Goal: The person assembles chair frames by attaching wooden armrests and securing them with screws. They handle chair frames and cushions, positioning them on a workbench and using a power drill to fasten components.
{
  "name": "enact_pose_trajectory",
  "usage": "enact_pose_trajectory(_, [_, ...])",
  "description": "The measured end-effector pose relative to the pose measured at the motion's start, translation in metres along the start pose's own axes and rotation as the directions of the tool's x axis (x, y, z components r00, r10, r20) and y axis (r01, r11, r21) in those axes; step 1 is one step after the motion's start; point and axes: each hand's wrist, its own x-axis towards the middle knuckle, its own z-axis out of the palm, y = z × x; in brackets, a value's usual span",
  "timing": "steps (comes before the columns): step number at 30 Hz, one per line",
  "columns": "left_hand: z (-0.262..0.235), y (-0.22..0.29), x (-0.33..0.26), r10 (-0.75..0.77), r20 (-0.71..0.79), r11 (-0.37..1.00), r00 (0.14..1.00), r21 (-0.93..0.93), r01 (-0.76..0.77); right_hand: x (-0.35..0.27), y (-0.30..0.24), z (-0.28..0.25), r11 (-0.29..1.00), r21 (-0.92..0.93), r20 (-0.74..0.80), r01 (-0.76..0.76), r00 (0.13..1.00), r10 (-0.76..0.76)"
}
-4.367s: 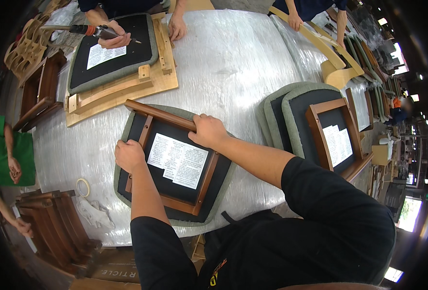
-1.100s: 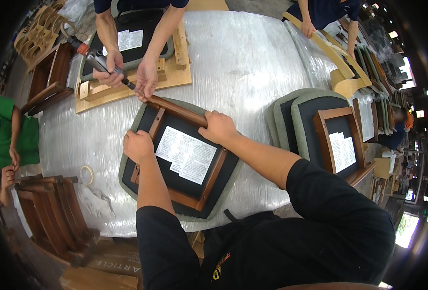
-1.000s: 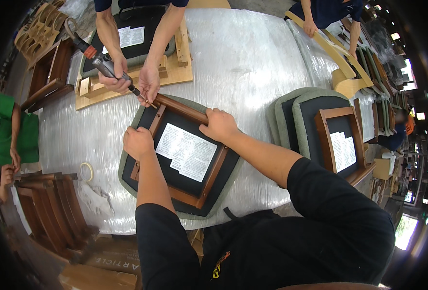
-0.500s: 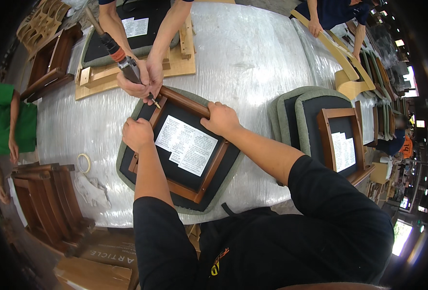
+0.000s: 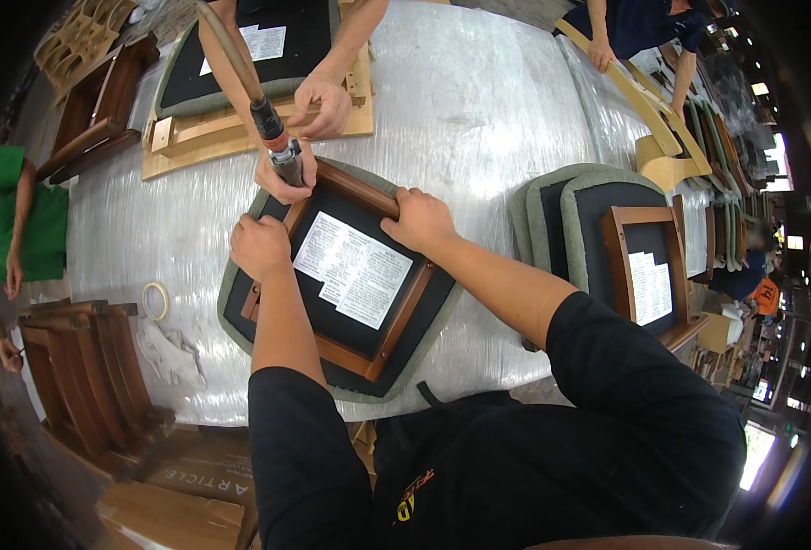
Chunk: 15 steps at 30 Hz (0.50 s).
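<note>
A grey upholstered seat cushion (image 5: pixel 389 378) lies underside up in front of me, with a brown wooden frame (image 5: pixel 409 304) on its black backing and white labels (image 5: pixel 354 269) inside the frame. My left hand (image 5: pixel 261 246) is closed on the frame's left rail. My right hand (image 5: pixel 421 220) grips the far right part of the frame, fingers curled over the rail. At the far corner a co-worker's hand holds a power screwdriver (image 5: pixel 282 151) with a hose, pointing down; its tip is hidden. The co-worker's other hand (image 5: pixel 321 105) hovers beside it, holding nothing I can make out.
Stacked seat cushions (image 5: pixel 552 215) stand at right, one bearing a frame (image 5: pixel 616 247). Brown frames (image 5: pixel 94 376) are stacked at left, near a tape roll (image 5: pixel 155 301) and a white glove (image 5: pixel 172 356). Another cushion lies on a wooden jig (image 5: pixel 231 147) across the plastic-covered table (image 5: pixel 479 101).
The co-worker's screwdriver has swung more upright over the frame's far corner. Their other hand has come away from it toward the right. My hands keep their hold on the frame.
</note>
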Motion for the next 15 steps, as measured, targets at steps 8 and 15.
enact_pose_trajectory(8, [-0.0004,0.0002,0.0002,-0.003,-0.010,1.000,1.000,-0.003,0.003,0.0018,0.0016,0.0040,1.000,-0.025,-0.016,0.012,1.000,-0.012])
enact_pose_trajectory(15, [-0.0012,0.0008,0.0007,-0.009,0.003,1.000,1.000,0.010,0.009,0.0016,-0.0012,0.0014,0.999,-0.034,0.013,-0.015,1.000,0.016])
